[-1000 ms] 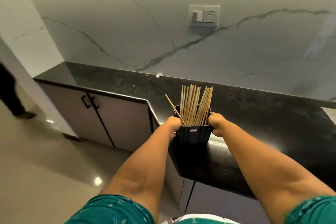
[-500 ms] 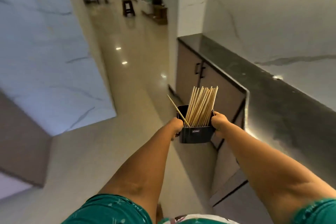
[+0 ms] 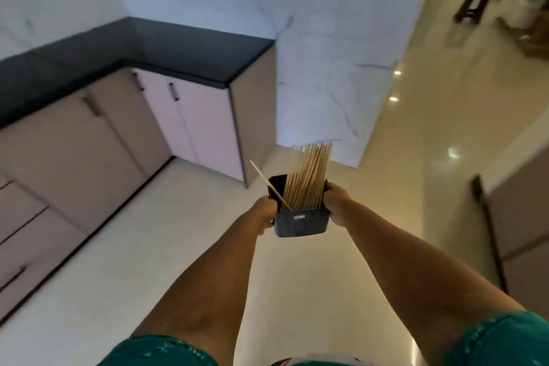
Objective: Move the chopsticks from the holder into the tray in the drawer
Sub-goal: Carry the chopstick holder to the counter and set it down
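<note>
We can't see our fingers on the far sides of the holder; the left hand and right hand wrap it, so each grip shows knuckles only. The holder's label is too small to read. Lower ends of the chopsticks are hidden inside the holder, and we can't count them, too bunched. Whole pic is motion-blurred, esp. top right: the stool and the pale stuff beside it are smears, can't tell what that stuff is. The dark surface is cut off at the left edge, as are the drawers below. Our sleeves are cut off at the bottom edge.
</note>
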{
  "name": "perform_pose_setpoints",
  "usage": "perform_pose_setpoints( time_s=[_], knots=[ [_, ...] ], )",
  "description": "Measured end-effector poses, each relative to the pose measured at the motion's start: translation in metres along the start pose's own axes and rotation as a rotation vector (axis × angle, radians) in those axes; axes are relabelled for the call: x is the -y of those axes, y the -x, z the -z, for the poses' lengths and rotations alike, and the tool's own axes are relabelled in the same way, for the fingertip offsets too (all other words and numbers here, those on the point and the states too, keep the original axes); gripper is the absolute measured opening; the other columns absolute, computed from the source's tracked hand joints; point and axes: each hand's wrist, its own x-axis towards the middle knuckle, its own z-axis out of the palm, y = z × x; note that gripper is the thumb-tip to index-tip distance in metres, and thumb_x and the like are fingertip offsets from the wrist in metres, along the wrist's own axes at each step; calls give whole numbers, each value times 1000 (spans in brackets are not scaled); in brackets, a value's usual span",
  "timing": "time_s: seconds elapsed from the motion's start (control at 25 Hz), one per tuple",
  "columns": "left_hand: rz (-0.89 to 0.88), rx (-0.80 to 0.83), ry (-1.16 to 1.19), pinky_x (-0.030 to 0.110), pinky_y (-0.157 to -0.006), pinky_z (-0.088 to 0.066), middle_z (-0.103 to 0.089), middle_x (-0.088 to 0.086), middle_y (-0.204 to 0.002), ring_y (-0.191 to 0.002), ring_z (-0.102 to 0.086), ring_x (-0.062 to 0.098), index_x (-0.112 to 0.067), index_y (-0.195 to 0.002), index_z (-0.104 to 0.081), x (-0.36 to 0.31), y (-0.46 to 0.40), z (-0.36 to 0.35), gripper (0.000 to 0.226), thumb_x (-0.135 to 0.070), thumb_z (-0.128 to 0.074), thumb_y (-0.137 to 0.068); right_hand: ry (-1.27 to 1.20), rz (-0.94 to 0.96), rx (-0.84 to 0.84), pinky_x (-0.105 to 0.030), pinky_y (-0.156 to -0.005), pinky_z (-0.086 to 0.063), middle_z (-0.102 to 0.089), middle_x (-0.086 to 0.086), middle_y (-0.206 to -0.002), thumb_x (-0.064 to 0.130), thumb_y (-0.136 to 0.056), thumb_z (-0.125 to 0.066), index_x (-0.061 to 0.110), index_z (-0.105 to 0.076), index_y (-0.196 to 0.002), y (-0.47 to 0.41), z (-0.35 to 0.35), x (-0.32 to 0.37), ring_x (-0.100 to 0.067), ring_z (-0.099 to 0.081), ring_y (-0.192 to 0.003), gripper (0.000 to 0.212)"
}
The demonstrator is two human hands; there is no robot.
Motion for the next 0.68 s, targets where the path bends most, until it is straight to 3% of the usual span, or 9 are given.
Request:
perform_pose_setpoints(
  time_s=[0.12,0.24,0.32,0.4,0.48,0.6,0.68],
  knots=[
    [16,-118,45,43,-101,-45,-54,14,-125,-112,-52,28,-8,-132,-46,40,13,129,38,-25,-39,-98,40,22,120,-38,-85,-51,-65,-9,-102,12,-100,-28,18,-65,-107,6,-140,21,-26,-61,-93,37],
    [21,-257,88,32,-77,-45,-54,6,-97,-83,-48,18,-13,-118,-49,80,38,246,30,-33,-40,-98,81,39,260,-38,-88,-52,-67,-8,-100,13,-99,-32,15,-65,-105,22,-273,36,-25,-62,-93,33],
    [53,-352,160,28,-68,-40,-48,0,-84,-71,-43,13,-18,-104,-50,105,58,312,20,-34,-40,-98,133,40,370,-44,-97,-51,-67,-11,-108,16,-99,-35,10,-64,-110,36,-350,46,-28,-62,-103,32],
    [80,-450,252,30,-79,-45,-55,6,-95,-85,-54,20,-14,-106,-54,131,74,370,24,-32,-42,-96,225,60,458,-45,-101,-48,-65,-12,-114,20,-98,-37,10,-62,-116,54,-420,60,-30,-59,-108,33],
    [125,-575,349,43,-100,-45,-58,14,-118,-110,-56,31,-8,-120,-53,154,89,424,33,-29,-43,-97,306,108,498,-40,-95,-49,-64,-13,-111,21,-98,-37,9,-61,-114,74,-488,76,-29,-58,-104,32],
    [162,-727,460,51,-107,-40,-54,18,-128,-120,-50,36,-4,-125,-50,178,110,496,36,-28,-42,-99,376,177,576,-37,-86,-49,-63,-10,-109,23,-98,-36,12,-61,-115,99,-580,93,-26,-58,-99,32],
    [138,-814,502,48,-103,-42,-55,24,-122,-116,-53,36,-4,-117,-55,195,120,550,34,-29,-39,-100,398,181,651,-36,-83,-48,-62,-9,-107,25,-99,-34,13,-60,-113,114,-644,101,-23,-57,-95,31]
  ],
)
